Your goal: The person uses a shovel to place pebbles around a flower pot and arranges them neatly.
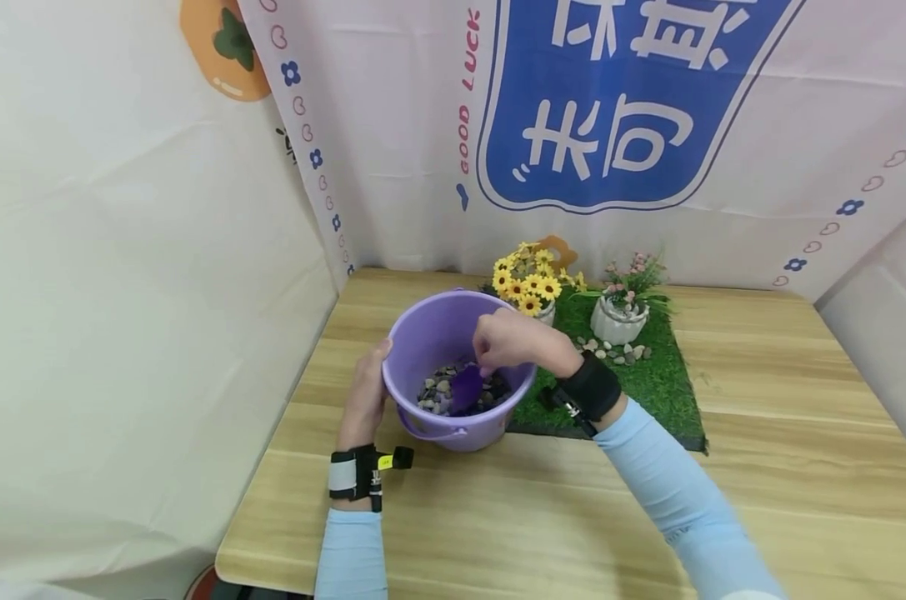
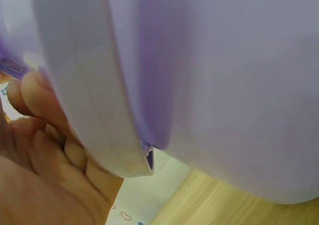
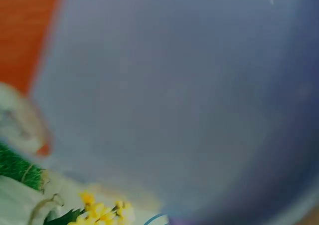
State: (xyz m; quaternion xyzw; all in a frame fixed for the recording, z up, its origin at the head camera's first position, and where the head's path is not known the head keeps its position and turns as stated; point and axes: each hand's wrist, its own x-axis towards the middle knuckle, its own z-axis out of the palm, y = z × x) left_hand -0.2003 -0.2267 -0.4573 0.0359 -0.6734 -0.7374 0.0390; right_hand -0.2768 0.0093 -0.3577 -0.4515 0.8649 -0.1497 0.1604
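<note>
A light purple bucket (image 1: 419,335) stands on the wooden table, with its handle (image 1: 430,435) hanging down at the front. Pebbles (image 1: 436,390) of mixed light and dark shades cover its bottom. My left hand (image 1: 366,392) grips the rim at the left; up close in the left wrist view, its fingers (image 2: 42,98) curl over the rim. Inside the bucket, a darker purple toy shovel (image 1: 467,389) has its blade among the pebbles. My right hand (image 1: 526,340) reaches over the right rim and holds the shovel by its handle, which the fist mostly hides.
Behind and right of the bucket lies a green turf mat (image 1: 666,392). On it stand a pot of yellow flowers (image 1: 529,283) and a white pot (image 1: 616,323) with pink flowers, with loose pebbles (image 1: 627,353) in front. A printed cloth (image 1: 407,167) hangs behind the table.
</note>
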